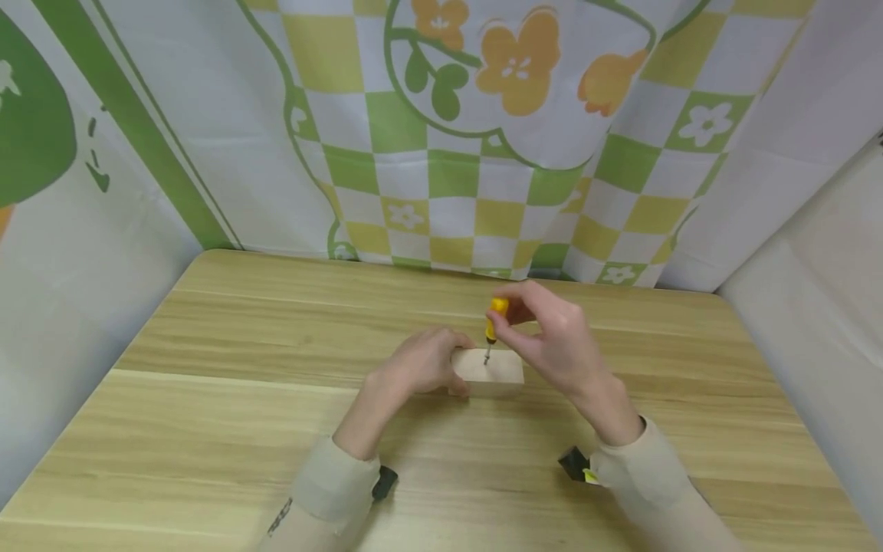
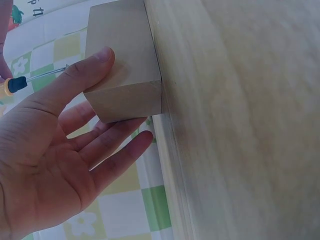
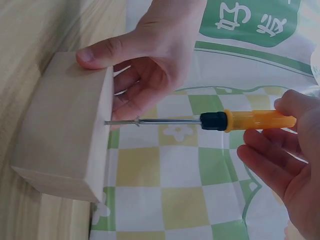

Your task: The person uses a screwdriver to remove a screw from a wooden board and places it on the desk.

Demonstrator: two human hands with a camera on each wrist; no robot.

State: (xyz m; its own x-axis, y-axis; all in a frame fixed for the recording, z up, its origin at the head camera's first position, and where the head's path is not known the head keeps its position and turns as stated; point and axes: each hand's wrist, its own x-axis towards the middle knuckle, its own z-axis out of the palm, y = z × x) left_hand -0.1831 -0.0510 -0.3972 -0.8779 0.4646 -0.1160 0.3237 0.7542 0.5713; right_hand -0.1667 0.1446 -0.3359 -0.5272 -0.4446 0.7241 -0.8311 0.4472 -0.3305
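A pale wooden block lies on the table, gripped at its left end by my left hand. In the left wrist view the thumb presses one side of the block and the fingers lie at the other. My right hand pinches the yellow handle of a screwdriver held upright above the block. Its metal shaft meets the head of a screw, whose point stands in the block's top face. Much of the screw's shank shows above the wood.
The wood-grain table stretches out around the block. Behind it hangs a checked green, yellow and white cloth with flowers, and pale cloth closes off both sides. Dark wrist-worn devices sit beneath both forearms.
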